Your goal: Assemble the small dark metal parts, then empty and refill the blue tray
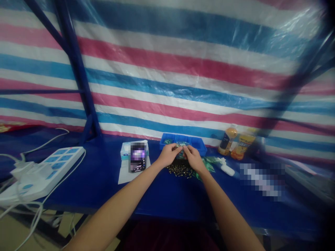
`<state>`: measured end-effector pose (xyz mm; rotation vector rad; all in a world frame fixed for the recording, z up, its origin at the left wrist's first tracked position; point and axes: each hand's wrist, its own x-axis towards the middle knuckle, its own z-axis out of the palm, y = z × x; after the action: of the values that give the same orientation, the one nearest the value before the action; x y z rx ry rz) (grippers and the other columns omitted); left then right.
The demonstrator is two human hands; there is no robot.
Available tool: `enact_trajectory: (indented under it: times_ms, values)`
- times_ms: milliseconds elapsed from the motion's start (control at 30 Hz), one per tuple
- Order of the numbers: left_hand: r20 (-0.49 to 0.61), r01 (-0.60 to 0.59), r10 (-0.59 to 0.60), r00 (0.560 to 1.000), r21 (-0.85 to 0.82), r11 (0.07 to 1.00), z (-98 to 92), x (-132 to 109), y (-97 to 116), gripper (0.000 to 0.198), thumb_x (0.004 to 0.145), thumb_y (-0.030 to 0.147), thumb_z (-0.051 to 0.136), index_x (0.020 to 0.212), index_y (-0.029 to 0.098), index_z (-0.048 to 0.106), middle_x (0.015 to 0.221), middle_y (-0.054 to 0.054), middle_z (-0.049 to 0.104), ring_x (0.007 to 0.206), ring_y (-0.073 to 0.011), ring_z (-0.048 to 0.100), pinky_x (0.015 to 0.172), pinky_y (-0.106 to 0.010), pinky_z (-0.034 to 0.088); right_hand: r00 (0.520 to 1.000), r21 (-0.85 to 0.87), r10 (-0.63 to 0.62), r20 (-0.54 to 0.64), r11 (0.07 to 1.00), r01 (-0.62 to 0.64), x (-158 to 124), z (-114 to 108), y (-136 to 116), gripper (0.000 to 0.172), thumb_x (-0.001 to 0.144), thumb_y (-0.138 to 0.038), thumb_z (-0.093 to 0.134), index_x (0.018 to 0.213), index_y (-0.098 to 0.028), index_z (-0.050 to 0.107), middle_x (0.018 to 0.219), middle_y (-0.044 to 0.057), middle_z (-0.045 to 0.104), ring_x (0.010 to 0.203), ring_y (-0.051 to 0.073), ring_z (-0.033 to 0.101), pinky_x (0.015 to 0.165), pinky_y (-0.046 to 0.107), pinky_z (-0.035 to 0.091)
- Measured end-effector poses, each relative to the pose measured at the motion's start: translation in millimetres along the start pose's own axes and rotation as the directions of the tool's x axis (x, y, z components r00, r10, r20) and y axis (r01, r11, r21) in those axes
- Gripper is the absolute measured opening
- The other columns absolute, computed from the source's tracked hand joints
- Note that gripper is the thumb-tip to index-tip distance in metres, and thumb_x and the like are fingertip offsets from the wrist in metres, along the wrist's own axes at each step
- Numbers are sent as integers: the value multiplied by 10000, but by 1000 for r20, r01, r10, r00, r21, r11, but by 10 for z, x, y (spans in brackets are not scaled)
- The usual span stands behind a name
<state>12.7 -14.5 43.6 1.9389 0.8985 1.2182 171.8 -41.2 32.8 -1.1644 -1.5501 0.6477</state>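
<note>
My left hand [168, 155] and my right hand [193, 159] meet in front of a blue divided tray [199, 145], thumbs and fingertips pinched close together. Whatever they pinch is small and blurred; some clear, greenish plastic shows around the fingers, but I cannot make out what it is. Just below the hands lies a loose pile of small brass-coloured metal pieces [181, 170] on the blue table. Green plastic bags [209, 165] lie beside my right wrist. The tray's left compartment holds some greenish items [168, 141]; my hands partly cover its middle compartment.
A lit phone [138, 164] leans on a tissue pack [125, 150] at left. Farther left sits a white power strip [56, 166] with trailing cables. At right are an orange drink bottle [227, 140], a yellow pouch [243, 144] and a white rounded object [227, 170]. Striped sheeting [167, 76] hangs behind.
</note>
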Motion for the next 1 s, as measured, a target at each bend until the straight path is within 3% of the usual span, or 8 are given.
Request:
enact_trajectory:
  times_ms: [433, 667, 867, 1000]
  values:
    - [15, -3, 5, 1000, -143, 990, 18, -13, 50, 322, 878, 418, 563, 701, 150, 551, 625, 19, 518, 586, -114, 449, 589, -245, 340, 997, 41, -75, 31, 996, 73, -25, 9, -74, 395, 927, -529, 447, 728, -197, 522, 634, -10, 529, 607, 150, 517, 601, 275, 406]
    - [98, 44, -19, 995, -270, 962, -1, -9, 84, 245, 867, 390, 587, 892, 147, 611, 752, -5, 618, 643, -122, 522, 611, -233, 387, 998, 131, -50, 36, 990, 45, -18, -9, -108, 353, 881, -530, 532, 798, -187, 546, 664, -13, 548, 597, 138, 520, 591, 267, 413]
    - [32, 44, -38, 999, -206, 978, 16, 15, -6, 336, 859, 445, 584, 704, 149, 553, 646, 10, 556, 611, -122, 494, 603, -241, 375, 999, 139, -35, 36, 990, 29, -12, -15, -112, 422, 841, -588, 558, 711, -187, 541, 609, -5, 555, 598, 149, 524, 598, 273, 417]
    - [40, 29, -20, 999, -246, 969, 25, 18, -19, 330, 863, 455, 575, 750, 145, 579, 681, 0, 570, 633, -127, 498, 613, -243, 381, 999, 201, 15, 52, 979, -25, -15, -19, -123, 426, 800, -608, 601, 770, -185, 560, 638, -4, 578, 597, 147, 525, 596, 272, 424]
